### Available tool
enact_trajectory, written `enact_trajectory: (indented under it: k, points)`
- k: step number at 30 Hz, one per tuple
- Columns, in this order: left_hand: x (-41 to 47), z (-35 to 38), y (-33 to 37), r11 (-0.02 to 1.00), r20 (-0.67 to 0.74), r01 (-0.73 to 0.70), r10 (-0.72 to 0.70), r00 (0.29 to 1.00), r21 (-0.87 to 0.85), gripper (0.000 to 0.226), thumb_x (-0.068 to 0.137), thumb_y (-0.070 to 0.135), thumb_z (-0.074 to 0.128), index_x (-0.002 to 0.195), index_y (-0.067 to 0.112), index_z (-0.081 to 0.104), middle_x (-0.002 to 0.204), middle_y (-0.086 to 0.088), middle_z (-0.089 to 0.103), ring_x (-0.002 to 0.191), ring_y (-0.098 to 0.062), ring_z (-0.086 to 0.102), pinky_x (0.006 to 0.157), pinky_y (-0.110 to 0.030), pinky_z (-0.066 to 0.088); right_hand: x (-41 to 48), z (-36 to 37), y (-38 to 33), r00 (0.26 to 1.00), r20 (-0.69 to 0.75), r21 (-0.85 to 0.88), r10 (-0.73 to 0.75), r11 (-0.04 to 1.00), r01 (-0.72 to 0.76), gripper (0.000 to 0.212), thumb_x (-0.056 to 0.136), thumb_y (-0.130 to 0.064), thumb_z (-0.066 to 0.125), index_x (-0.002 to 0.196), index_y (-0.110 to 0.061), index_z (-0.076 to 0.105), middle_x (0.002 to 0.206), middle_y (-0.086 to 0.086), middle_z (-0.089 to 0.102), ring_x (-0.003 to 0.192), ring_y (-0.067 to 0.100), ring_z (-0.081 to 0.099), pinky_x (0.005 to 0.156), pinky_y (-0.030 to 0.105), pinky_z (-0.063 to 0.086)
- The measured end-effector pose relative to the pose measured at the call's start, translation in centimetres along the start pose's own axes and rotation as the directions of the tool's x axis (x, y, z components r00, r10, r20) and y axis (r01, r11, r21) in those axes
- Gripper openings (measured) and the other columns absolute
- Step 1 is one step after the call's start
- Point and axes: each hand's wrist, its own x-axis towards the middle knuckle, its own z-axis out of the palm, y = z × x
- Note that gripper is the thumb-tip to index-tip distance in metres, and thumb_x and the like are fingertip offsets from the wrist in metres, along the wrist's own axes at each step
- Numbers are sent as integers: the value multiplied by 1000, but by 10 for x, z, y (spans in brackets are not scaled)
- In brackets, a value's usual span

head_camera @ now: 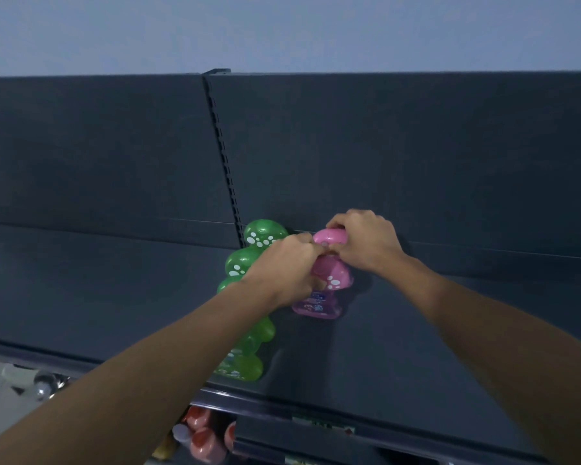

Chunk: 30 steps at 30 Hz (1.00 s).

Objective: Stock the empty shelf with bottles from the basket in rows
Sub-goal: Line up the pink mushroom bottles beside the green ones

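A pink bottle (329, 283) with a rounded pink cap stands on the dark top shelf (450, 330) near the back panel. My right hand (363, 243) grips the pink cap from the right. My left hand (285, 273) holds the same bottle around its neck and upper body from the left. A row of green bottles (249, 260) with white paw prints runs from the back panel to the shelf's front edge, just left of the pink one; my left forearm hides part of that row. The basket is out of view.
A slotted upright (223, 169) splits the dark back panel behind the green row. On the lower shelf, below the front edge, stand pinkish-red bottles (203, 437). Something pale and metallic (44, 384) lies at the far left below.
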Motion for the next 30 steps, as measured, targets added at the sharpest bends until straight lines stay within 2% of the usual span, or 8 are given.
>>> enact_trajectory:
  k: [5,12,17,20,23,30]
  points:
    - [4,6,-3,1000,-4,-13,13,1000,-20,56,83,33,79,136,28,60,121,1,58,104,-23,61,89,-36,51,6,3,0,1000,-4,20,-27,999,27,37,78,-45,77,112,-34,68,110,-6,65,101,22,63,81,35,50]
    - [5,15,-4,999,-41,-50,50,998,10,57,83,30,78,137,24,58,122,-3,59,103,-27,61,88,-42,52,7,3,1,1000,4,62,-31,998,30,30,80,-42,74,109,-34,69,108,-7,64,98,20,62,74,31,45]
    - [1,20,-4,998,-69,-38,42,997,55,51,87,34,74,130,13,59,115,-5,59,102,-28,60,87,-39,51,6,-2,1,997,68,52,-27,998,24,46,79,-47,78,122,-36,65,117,-8,63,107,20,61,80,35,50]
    - [-1,19,-1,997,-69,-24,29,997,77,50,89,37,71,128,8,58,115,-9,59,104,-30,60,86,-38,49,2,-9,0,998,66,62,1,998,-5,50,81,-38,76,129,-37,61,123,-9,65,111,21,61,88,39,53]
    - [-5,17,2,998,-59,-6,10,998,65,53,89,36,71,131,6,55,119,-11,58,108,-32,59,87,-39,48,-7,-16,-1,999,27,63,36,997,-37,48,82,-23,71,127,-37,61,120,-7,65,107,21,63,87,39,54]
    - [-30,9,5,999,-81,34,-33,996,6,51,89,17,64,135,1,51,129,-15,56,115,-34,57,94,-39,48,-44,-32,-19,997,-25,32,73,997,-73,35,82,-21,65,116,-32,64,113,-5,62,100,22,61,77,35,50]
